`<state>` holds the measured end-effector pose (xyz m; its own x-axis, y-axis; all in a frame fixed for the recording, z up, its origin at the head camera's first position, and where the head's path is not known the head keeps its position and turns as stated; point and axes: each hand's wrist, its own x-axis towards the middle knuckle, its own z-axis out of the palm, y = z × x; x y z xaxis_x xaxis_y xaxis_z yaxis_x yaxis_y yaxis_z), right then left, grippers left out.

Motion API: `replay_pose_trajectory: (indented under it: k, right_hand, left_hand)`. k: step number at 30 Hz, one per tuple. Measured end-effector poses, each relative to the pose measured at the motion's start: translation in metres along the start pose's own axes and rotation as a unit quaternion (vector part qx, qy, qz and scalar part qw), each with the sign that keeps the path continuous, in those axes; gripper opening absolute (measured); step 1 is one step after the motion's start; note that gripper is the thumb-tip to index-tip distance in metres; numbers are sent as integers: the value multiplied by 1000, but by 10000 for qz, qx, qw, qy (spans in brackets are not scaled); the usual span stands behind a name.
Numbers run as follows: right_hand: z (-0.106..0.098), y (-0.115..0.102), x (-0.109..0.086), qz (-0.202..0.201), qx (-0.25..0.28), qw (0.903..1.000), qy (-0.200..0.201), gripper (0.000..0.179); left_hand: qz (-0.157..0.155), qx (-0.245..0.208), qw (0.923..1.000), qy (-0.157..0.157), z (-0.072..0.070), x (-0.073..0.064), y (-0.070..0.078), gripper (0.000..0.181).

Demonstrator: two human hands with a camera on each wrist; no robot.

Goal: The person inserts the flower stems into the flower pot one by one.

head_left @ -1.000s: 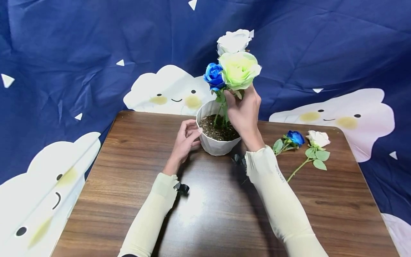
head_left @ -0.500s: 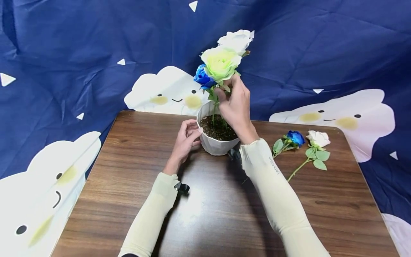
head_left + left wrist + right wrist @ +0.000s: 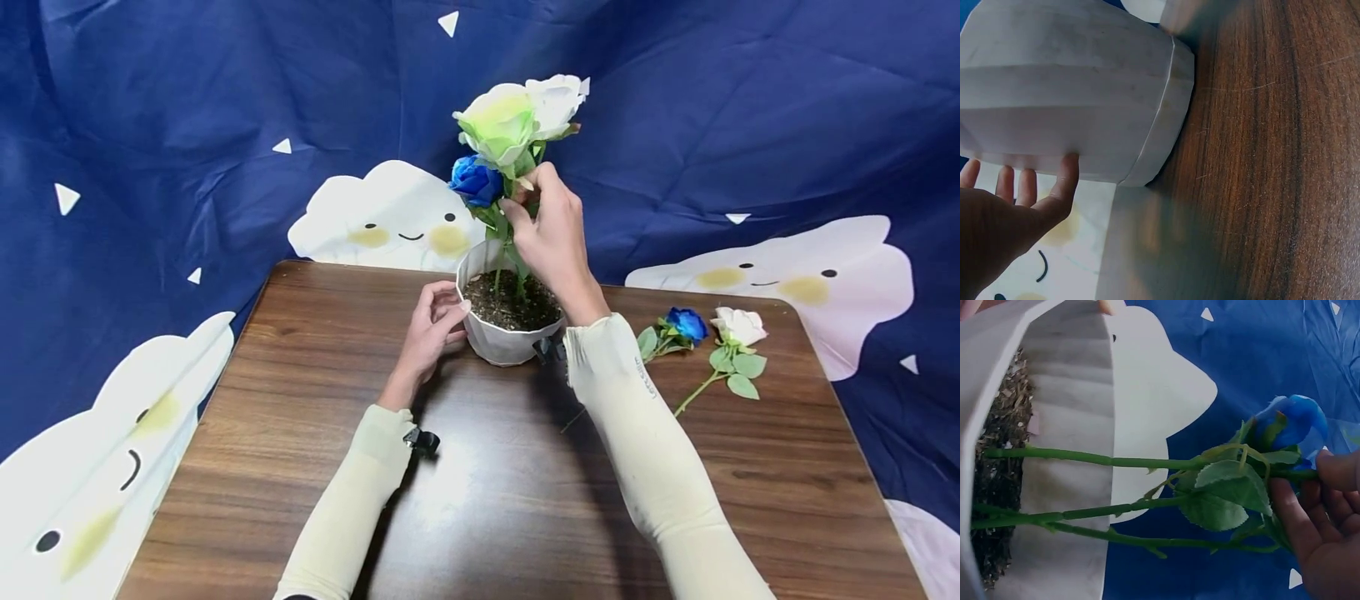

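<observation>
My right hand [image 3: 553,229] pinches the stem of a pale green rose [image 3: 497,125], just below its bloom. A blue rose [image 3: 476,181] and a white rose [image 3: 557,104] stand close beside it. In the right wrist view, several green stems [image 3: 1147,464] rise from the soil [image 3: 1004,469], with serrated leaves [image 3: 1229,487] near the fingers. All of this is in a white faceted flower pot [image 3: 504,343]. Against the pot's left side rests my left hand [image 3: 431,329], its fingers loosely bent and touching the wall, as the left wrist view also shows.
On the brown wooden table [image 3: 315,433], a second blue rose [image 3: 686,326] and a pinkish-white rose [image 3: 738,325] lie to the right of the pot. Behind the table hangs a dark blue cloth [image 3: 225,100] printed with smiling clouds.
My right hand has shifted left, carrying the pale green bloom left and slightly up, so it now overlaps the white one. The blue bloom moved left too. My left hand stayed on the pot.
</observation>
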<state>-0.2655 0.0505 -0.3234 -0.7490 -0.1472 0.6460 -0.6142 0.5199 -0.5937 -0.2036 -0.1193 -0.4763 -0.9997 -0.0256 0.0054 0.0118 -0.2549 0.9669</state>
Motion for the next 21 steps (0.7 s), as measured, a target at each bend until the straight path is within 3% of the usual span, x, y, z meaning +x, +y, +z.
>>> replay_pose_trajectory:
  k: [4,21]
  right_hand:
    - [-2,-2,1,160,-37,9997,-203,18]
    - [0,6,-4,90,-78,9995,-291,21]
  left_hand:
    - [-4,-39,10000,0,0,0,-1,44]
    - [-71,-83,9999,55,-4,-3,-1,44]
